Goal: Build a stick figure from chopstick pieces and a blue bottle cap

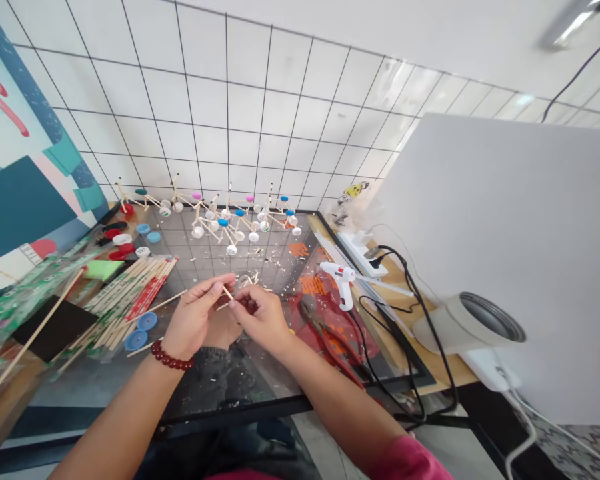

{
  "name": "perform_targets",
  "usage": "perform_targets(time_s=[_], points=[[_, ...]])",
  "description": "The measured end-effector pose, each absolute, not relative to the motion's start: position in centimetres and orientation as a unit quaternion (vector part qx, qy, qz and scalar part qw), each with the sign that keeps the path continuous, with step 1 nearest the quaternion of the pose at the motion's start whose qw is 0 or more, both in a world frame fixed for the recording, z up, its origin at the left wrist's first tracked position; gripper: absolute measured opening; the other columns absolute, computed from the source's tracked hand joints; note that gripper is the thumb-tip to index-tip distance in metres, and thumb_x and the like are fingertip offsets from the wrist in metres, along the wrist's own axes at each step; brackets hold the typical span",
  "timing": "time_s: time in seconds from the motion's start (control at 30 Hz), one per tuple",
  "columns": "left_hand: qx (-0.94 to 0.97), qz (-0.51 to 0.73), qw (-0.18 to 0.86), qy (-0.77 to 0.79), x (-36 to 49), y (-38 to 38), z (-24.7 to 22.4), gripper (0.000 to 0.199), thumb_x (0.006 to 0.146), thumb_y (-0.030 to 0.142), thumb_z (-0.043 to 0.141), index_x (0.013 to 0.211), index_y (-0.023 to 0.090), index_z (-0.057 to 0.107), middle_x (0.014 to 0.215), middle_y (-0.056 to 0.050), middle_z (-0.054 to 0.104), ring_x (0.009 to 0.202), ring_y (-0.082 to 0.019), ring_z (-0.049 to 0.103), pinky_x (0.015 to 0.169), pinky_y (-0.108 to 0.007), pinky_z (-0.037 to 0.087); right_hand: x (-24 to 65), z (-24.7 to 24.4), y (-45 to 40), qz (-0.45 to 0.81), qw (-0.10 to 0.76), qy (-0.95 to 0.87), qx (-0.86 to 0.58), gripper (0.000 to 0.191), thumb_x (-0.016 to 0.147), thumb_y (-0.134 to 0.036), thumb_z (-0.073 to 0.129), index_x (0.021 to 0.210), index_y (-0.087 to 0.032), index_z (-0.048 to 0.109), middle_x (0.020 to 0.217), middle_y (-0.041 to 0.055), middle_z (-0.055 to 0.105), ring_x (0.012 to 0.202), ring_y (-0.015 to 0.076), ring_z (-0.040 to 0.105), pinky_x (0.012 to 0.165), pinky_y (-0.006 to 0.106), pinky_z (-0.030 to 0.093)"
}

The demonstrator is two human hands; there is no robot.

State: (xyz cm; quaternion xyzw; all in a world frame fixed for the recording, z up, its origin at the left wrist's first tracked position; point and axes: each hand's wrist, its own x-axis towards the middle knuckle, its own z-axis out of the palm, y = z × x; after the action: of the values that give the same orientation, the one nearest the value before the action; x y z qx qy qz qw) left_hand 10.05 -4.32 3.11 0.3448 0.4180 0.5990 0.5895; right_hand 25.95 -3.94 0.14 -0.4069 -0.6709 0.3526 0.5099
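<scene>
Over the shiny tabletop (215, 383), I see my left hand (193, 317) and right hand (265, 317) pinching a short wooden stick (228, 292). Small wheeled models (223, 223) stand along the far side; to the right lie a white glue gun (342, 280) and red-handled pliers (321, 328).

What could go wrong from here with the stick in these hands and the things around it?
The short wooden stick is thin and pinched between the left hand and right hand; it might slip or snap. The white glue gun lies to the right, its cord near the right forearm, so a sweep of that arm might drag it. The stick-and-cap models stand close together; a bump might topple several.
</scene>
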Motion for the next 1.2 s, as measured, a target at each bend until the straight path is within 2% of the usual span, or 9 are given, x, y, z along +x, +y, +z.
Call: perform_targets(time_s=[0.1,0.2,0.3,0.4,0.6,0.77,0.97,1.1,1.2], points=[[0.314,0.591,0.639,0.380,10.2,-4.4,3.2,0.056,0.064,0.056,0.106,0.107,0.022,0.092,0.111,-0.012,0.088,0.096,-0.024,0.078,0.086,-0.035,0.064,25.9,-0.1,-3.9,0.345,0.515,-0.669,-0.409,0.015,0.092,-0.036,0.071,0.082,-0.025,0.068,0.070,-0.0033,0.068,0.059,0.0144,0.055,0.059,0.029,0.045],[0.302,0.580,0.669,0.353,10.4,-4.4,3.1,0.060,0.068,0.065,0.102,0.108,0.021,0.092,0.111,-0.014,0.087,0.099,-0.026,0.079,0.087,-0.036,0.066,26.0,-0.1,-3.8,0.341,0.525,-0.658,-0.420,0.015,0.092,-0.037,0.071,0.082,-0.026,0.067,0.071,-0.0025,0.069,0.061,0.0152,0.058,0.061,0.029,0.046],[0.308,0.586,0.656,0.363,10.5,-4.1,2.8,0.054,0.068,0.057,0.104,0.105,0.020,0.091,0.105,-0.013,0.088,0.095,-0.025,0.079,0.086,-0.036,0.065,26.1,-0.2,-3.7,0.356,0.526,-0.643,-0.428,0.016,0.091,-0.039,0.073,0.082,-0.027,0.066,0.068,-0.0037,0.068,0.060,0.0152,0.057,0.061,0.029,0.047],[0.323,0.598,0.610,0.406,10.5,-3.8,2.3,0.047,0.060,0.048,0.108,0.093,0.020,0.091,0.095,-0.010,0.087,0.086,-0.022,0.078,0.082,-0.034,0.064,26.1,-0.3,-3.4,0.365,0.522,-0.635,-0.437,0.018,0.089,-0.041,0.074,0.082,-0.027,0.066,0.064,-0.0051,0.065,0.057,0.0144,0.055,0.058,0.028,0.046],[0.344,0.620,0.540,0.452,10.4,-3.5,1.9,0.042,0.052,0.046,0.109,0.079,0.022,0.089,0.079,-0.004,0.083,0.073,-0.017,0.071,0.073,-0.029,0.060,26.2,-0.3,-3.5,0.340,0.514,-0.650,-0.446,0.015,0.089,-0.039,0.076,0.085,-0.027,0.070,0.073,-0.0030,0.069,0.063,0.0148,0.060,0.060,0.027,0.048],[0.344,0.614,0.536,0.466,10.2,-3.3,2.0,0.037,0.047,0.039,0.110,0.069,0.024,0.084,0.082,-0.004,0.083,0.074,-0.017,0.072,0.068,-0.027,0.059,26.2,0.4,-3.8,0.317,0.500,-0.686,-0.422,0.019,0.093,-0.042,0.072,0.081,-0.027,0.071,0.079,0.0002,0.072,0.071,0.0168,0.063,0.067,0.029,0.051],[0.346,0.593,0.565,0.458,9.8,-3.2,1.8,0.042,0.051,0.038,0.110,0.083,0.023,0.088,0.084,-0.004,0.084,0.075,-0.019,0.071,0.069,-0.030,0.059,26.2,0.5,-3.9,0.303,0.460,-0.710,-0.438,0.013,0.093,-0.031,0.076,0.081,-0.026,0.072,0.081,-0.0010,0.075,0.075,0.0161,0.066,0.072,0.028,0.052],[0.337,0.594,0.577,0.448,9.6,-3.2,2.0,0.036,0.052,0.032,0.112,0.070,0.021,0.082,0.088,0.002,0.085,0.072,-0.015,0.070,0.066,-0.027,0.058,26.0,0.6,-3.8,0.304,0.438,-0.718,-0.447,0.011,0.090,-0.031,0.084,0.087,-0.026,0.075,0.086,-0.0020,0.077,0.077,0.0154,0.066,0.074,0.027,0.052],[0.339,0.591,0.582,0.444,9.6,-3.2,2.3,0.041,0.044,0.033,0.114,0.063,0.022,0.079,0.087,0.004,0.084,0.069,-0.013,0.070,0.062,-0.025,0.059,25.8,0.6,-3.7,0.312,0.431,-0.722,-0.442,0.015,0.091,-0.031,0.086,0.085,-0.024,0.074,0.083,-0.0031,0.075,0.078,0.0142,0.066,0.076,0.025,0.050]])
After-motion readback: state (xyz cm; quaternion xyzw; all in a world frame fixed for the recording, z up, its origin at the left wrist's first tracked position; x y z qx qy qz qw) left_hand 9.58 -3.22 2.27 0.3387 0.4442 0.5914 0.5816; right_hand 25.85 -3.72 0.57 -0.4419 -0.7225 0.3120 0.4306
